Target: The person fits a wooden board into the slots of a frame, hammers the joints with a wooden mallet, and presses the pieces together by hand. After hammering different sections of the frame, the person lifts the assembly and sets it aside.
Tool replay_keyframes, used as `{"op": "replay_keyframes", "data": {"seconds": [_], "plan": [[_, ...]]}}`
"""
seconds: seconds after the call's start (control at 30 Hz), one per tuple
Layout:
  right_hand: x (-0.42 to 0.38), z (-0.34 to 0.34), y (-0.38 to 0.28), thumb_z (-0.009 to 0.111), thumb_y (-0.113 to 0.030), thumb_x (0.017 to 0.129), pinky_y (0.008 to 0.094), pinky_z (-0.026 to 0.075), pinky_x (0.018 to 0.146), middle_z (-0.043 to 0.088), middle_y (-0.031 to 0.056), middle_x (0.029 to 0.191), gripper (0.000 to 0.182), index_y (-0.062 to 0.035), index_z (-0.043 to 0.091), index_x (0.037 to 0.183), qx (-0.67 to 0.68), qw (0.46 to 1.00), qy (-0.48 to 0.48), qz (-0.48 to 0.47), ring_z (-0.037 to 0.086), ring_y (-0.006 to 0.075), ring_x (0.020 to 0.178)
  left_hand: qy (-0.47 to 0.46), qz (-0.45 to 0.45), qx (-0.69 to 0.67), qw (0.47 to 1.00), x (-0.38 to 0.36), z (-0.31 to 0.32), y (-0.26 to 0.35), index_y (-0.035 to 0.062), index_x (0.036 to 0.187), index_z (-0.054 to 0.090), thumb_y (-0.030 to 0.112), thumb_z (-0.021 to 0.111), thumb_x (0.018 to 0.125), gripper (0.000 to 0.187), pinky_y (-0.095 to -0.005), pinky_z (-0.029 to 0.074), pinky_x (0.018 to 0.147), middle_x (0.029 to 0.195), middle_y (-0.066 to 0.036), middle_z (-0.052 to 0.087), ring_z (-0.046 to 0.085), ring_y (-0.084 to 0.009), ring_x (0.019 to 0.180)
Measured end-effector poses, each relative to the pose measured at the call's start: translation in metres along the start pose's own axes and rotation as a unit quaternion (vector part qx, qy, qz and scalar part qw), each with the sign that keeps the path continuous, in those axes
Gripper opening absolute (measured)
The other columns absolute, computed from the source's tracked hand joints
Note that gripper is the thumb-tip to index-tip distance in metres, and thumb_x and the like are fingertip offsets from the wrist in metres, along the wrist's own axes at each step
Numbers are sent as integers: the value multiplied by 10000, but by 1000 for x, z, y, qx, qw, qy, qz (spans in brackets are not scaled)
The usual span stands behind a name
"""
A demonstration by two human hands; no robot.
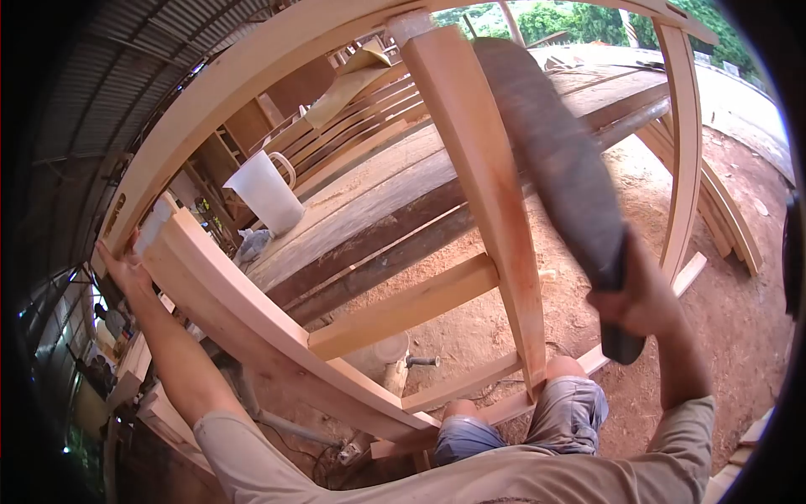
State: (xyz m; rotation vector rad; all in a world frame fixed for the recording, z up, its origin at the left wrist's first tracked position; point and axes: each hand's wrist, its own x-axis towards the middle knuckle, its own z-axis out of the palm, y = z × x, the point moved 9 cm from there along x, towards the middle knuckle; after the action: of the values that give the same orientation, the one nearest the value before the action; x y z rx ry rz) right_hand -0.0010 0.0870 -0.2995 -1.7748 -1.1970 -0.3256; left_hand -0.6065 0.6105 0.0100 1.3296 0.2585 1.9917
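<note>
One head-worn fisheye view looks forward and down from close above the person's knees, through a wooden frame [495,210] near the lens, toward a workbench [378,193], dirt ground right, trees far.

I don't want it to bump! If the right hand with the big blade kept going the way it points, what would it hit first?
Probably the upright wooden leg. The right hand aims its blade up and to the left, and the blade's tip already overlaps the top of that leg. Depth is unclear, so it may pass just beside it.
</note>
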Motion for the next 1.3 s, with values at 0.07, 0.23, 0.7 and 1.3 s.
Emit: {"op": "replay_keyframes", "data": {"seconds": [0.07, 0.23, 0.7, 1.3], "plan": [[11, -6, -44, 760, -146, 667, 411, 457, 897, 560, 274, 1056, 821, 76, 311, 1317, 80, 994, -49, 64, 597, 368, 1004, -10, 2, -10, 1000, -11, 9, 15, 10, 1263, 507, 622, 496, 894, 715, -353, 484, 877, 1022, -155, 642, 629, -250, 923], [10, -9, -39, 772, -144, 633, 385, 443, 912, 578, 226, 1075, 856, 34, 331, 1345, 77, 984, -86, 139, 590, 342, 1018, -35, 34, -47, 998, -27, 22, 26, 16, 1285, 493, 612, 515, 890, 715, -333, 479, 876, 1026, -135, 644, 631, -239, 903], [-9, -12, -2, 703, -45, 607, 277, 460, 817, 551, 79, 1032, 714, 55, 440, 1263, 364, 914, 82, 159, 543, 159, 917, -36, -7, -43, 998, -18, 9, 8, 15, 1282, 491, 604, 511, 897, 704, -321, 486, 874, 959, -158, 649, 633, -235, 909], [-15, -11, -42, 706, -58, 609, 330, 448, 888, 507, 155, 1179, 910, 59, 282, 1404, 90, 990, -8, 108, 520, 253, 1039, -54, 65, -147, 985, -32, 19, 33, 31, 1327, 434, 627, 515, 874, 753, -580, 424, 960, 1340, -171, 462, 488, -388, 1177]]}}
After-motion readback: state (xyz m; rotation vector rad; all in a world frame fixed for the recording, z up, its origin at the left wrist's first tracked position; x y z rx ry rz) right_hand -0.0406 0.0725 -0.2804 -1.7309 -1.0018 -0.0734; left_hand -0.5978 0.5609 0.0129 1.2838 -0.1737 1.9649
